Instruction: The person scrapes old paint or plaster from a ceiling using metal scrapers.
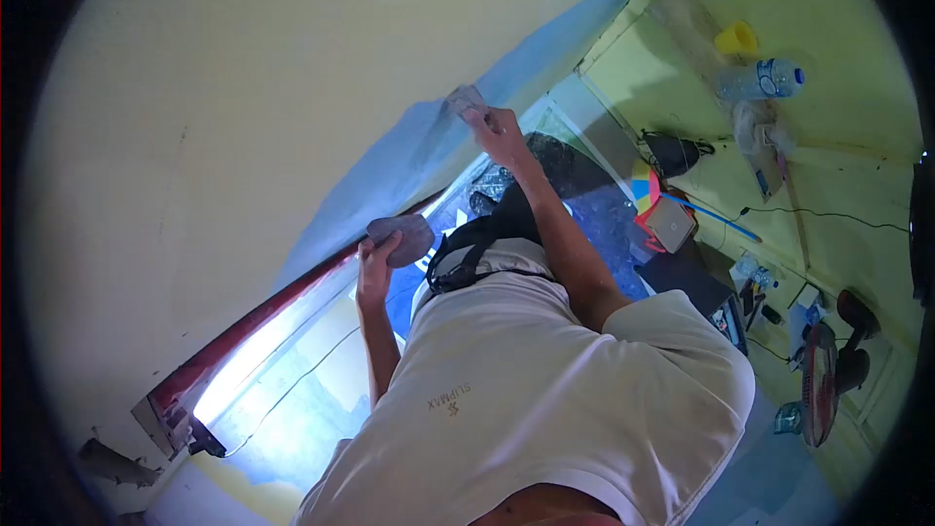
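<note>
My left hand (375, 271) grips a flat, rounded grey-purple piece (401, 240), held beside the lower edge of a large cream surface (214, 117). Higher up, my right hand (499, 134) is closed on a smaller grey pad (466, 99), which appears to touch the blue patch (409, 151) of that surface. The exact material of both pieces cannot be made out. Between my arms is my pale shirt (545, 360).
A bright tube light (258, 356) lies along a dark red edge at the left. To the right are a plastic bottle (760, 80), a yellow cup (737, 38), a wooden board (690, 24), a black bag (672, 153), cables and a pedestal fan (820, 385).
</note>
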### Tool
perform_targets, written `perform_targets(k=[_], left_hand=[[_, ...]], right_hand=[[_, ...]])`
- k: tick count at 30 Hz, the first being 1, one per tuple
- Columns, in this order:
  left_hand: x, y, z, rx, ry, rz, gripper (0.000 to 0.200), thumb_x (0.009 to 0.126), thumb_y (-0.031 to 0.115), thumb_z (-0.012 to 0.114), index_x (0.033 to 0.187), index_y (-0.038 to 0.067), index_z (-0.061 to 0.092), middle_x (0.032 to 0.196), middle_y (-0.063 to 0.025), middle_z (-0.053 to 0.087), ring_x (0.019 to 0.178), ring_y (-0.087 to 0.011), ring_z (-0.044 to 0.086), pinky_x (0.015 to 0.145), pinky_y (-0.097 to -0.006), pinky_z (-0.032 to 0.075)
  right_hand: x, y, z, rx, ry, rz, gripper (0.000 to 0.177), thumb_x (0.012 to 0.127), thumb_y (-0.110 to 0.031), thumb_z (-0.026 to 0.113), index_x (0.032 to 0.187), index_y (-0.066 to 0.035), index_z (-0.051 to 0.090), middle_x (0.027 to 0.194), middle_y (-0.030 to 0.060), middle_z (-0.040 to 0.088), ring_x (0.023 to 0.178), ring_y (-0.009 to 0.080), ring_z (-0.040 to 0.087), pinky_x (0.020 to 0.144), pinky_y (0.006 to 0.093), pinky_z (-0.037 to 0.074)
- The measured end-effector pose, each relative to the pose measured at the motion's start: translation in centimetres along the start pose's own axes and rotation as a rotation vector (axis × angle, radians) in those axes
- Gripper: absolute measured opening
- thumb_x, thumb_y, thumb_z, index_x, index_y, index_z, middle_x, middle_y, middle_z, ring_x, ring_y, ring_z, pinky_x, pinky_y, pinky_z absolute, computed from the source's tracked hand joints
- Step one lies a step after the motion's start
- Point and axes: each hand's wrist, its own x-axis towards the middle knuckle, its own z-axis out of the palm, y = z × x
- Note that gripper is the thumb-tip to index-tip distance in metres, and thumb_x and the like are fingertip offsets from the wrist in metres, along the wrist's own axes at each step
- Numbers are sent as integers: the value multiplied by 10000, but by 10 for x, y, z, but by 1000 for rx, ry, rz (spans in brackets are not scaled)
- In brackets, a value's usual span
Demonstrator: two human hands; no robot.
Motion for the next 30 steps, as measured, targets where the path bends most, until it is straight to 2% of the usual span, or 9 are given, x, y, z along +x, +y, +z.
perform_targets(k=[1,3,5,8,9,12,16,20,30], left_hand=[[-4,3,4,-7,1,9,210,833,69,693,1026,-7,656,993,-95,686,911,-209,659,851,-356,510],[-4,1,5,-36,32,40,213,824,77,702,1015,-7,663,983,-91,688,881,-202,660,836,-342,508],[4,-1,-1,-33,-13,42,211,817,71,705,1011,-2,665,988,-87,686,891,-200,657,837,-341,505],[2,-4,-7,-23,-11,40,221,815,62,701,1023,-2,660,987,-86,686,888,-196,657,837,-340,504],[-3,-1,-1,-31,9,32,223,817,62,699,1027,-3,658,986,-86,687,883,-196,658,839,-340,504],[2,0,3,-45,22,27,230,821,54,697,1040,-3,652,998,-94,685,884,-201,660,846,-340,507],[-5,3,6,-74,10,14,233,815,52,707,1035,-2,653,996,-95,684,883,-202,659,838,-340,510],[3,-6,1,-46,-4,47,226,817,57,708,1029,-2,654,990,-93,684,884,-201,659,832,-343,512],[-6,-3,2,-66,48,52,196,811,38,705,995,-12,660,973,-103,685,878,-213,667,820,-353,521]], right_hand=[[-1,10,3,39,42,15,480,927,-423,608,786,35,647,543,-26,456,548,64,408,460,305,328],[-1,-11,11,149,56,-127,490,932,-430,598,794,37,651,553,-29,455,549,63,404,457,303,321],[1,-18,13,109,-17,-27,474,943,-413,585,821,39,657,568,-31,450,570,58,402,468,301,333],[-1,-33,8,188,-12,-92,489,937,-462,587,698,-38,552,555,-51,449,497,37,411,427,240,305],[1,-20,4,96,-59,57,498,941,-417,585,746,41,600,570,-20,450,570,78,411,491,303,362],[-5,-44,11,79,-17,2,521,939,-438,584,716,33,593,556,-11,444,548,86,407,478,307,355],[-11,-32,8,81,-14,54,512,937,-446,582,715,16,600,544,-15,449,523,68,402,457,287,341],[-4,-35,19,161,-41,-35,511,938,-464,574,773,14,647,524,-38,435,499,51,399,440,274,321],[-11,-48,16,237,-81,29,525,928,-477,589,717,3,602,532,-37,451,496,41,405,432,253,318]])
